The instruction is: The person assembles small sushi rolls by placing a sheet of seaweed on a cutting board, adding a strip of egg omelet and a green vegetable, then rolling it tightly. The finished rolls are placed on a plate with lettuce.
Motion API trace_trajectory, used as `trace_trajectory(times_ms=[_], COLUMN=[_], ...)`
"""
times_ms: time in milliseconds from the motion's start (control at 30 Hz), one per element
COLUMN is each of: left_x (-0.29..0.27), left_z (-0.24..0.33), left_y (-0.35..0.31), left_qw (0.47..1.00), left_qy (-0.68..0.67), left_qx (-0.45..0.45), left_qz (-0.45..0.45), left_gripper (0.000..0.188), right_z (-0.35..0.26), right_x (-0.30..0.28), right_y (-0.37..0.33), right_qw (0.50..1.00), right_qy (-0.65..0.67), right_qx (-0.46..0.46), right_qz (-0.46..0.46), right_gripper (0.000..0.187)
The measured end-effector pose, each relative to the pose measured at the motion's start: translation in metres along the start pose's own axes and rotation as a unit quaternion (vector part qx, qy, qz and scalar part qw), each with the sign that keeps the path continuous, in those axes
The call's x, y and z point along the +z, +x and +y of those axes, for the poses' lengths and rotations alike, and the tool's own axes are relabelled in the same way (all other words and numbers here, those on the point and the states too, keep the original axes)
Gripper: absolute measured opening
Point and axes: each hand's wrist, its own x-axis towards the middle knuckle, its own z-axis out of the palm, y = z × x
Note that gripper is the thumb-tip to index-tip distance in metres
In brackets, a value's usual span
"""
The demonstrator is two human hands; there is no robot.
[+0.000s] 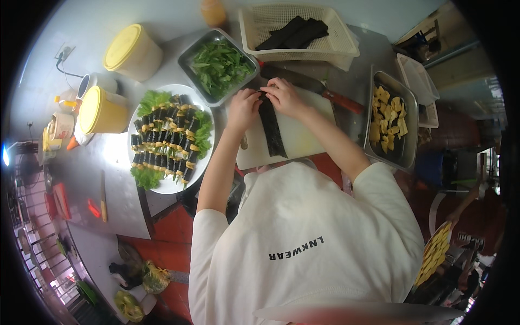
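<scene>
A long strip of dark seaweed (272, 132) lies on a white cutting board (311, 135), running from its far edge toward me. At the strip's far end, my left hand (245, 108) pinches it with bent fingers. My right hand (284, 98) closes on that same end, fingertips almost meeting the left ones; what lies under them is mostly hidden. Just beyond the right hand, a large dark-bladed knife (295, 79) rests with its reddish handle (344, 101) pointing right. To the left, a white plate (162, 189) holds rows of tied seaweed rolls (168, 138) on lettuce (201, 132).
Behind the board stand a metal tray of green leaves (219, 65) and a cream basket (338, 46) with seaweed sheets (298, 32). Yellowish slices (389, 119) fill a metal tray on the right. Yellow-lidded tubs (122, 49) are at left. Another person (476, 216) is at far right.
</scene>
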Motion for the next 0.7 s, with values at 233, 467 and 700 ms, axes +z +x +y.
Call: trace_trajectory(times_ms=[233,467,700], left_x=[0.001,-0.023,-0.054], left_z=[0.017,0.042,0.016], left_y=[0.013,0.0,-0.036], left_qw=[0.994,0.725,0.732], left_qy=[0.052,-0.437,-0.541], left_qx=[-0.049,-0.525,-0.407], left_qz=[0.078,0.09,0.074], left_gripper=[0.027,0.043,0.025], right_z=[0.006,-0.01,-0.059], right_x=[-0.001,-0.01,-0.021], right_y=[0.013,0.036,0.037], right_qw=[0.997,0.996,0.985], right_qy=[-0.038,-0.029,0.085], right_qx=[-0.057,-0.066,-0.125], right_qz=[-0.018,-0.048,-0.077], right_gripper=[0.027,0.027,0.045])
